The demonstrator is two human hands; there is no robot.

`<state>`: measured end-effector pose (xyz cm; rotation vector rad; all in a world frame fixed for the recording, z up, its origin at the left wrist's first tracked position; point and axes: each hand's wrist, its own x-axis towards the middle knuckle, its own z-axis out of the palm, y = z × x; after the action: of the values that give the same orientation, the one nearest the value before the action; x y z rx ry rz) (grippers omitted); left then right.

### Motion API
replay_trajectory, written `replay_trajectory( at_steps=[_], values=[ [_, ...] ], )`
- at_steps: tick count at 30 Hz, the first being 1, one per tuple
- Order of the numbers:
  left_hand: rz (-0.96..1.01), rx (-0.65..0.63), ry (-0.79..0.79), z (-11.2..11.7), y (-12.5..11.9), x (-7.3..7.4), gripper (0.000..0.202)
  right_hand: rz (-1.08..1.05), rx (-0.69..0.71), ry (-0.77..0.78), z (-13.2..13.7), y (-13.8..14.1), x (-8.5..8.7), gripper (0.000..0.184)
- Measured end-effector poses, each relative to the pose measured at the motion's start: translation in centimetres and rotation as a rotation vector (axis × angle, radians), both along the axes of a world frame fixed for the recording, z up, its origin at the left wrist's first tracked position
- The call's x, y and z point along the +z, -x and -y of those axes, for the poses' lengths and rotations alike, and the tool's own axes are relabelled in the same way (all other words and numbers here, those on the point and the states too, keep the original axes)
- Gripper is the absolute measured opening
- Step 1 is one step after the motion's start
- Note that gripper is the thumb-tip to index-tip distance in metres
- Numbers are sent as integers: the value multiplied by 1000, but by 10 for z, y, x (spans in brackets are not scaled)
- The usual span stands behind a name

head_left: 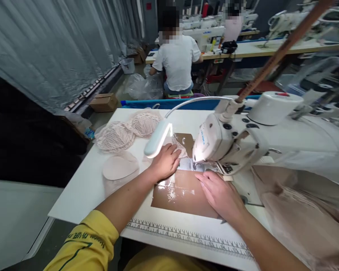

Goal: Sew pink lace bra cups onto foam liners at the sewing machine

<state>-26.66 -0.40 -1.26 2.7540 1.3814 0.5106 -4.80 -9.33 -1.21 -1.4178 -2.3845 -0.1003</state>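
Note:
My left hand (166, 162) rests left of the needle area with its fingers bent and close together on a piece of beige lace fabric (181, 147). Part of the lace is hidden under that hand. In front of the sewing machine head (207, 141), my right hand (222, 190) has its fingertips pressed together near the presser foot. Whatever lies in those fingertips is too small to make out. Beneath both hands is a brown, tape-covered sheet (183, 194) on the machine bed. A lit lamp (158, 139) on a bendable neck hangs just above my left hand.
Lace cups (115, 136) and a smooth beige cup piece (121, 167) lie on the table's left side. Beige fabric (302, 210) is heaped at right. A printed ruler (186, 237) runs along the front edge. Beyond, a person in a white shirt (176, 62) sits at another bench.

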Motion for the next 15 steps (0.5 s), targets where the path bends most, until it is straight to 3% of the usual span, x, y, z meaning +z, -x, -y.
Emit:
replay_trajectory(
  at_steps=[4,9,12,15],
  values=[
    [-32,84,59,3,4,8,38,24,46,-61,-3,-5,-4,33],
    [-93,215,127,23,34,50,49,36,80,-63,-5,-10,-7,35],
    [-97,534,76,41,81,70,45,24,89,-76,-4,-10,-8,35],
    [-14,849,154,61,136,65,40,-4,91,-67,-4,-10,-9,35]
  ],
)
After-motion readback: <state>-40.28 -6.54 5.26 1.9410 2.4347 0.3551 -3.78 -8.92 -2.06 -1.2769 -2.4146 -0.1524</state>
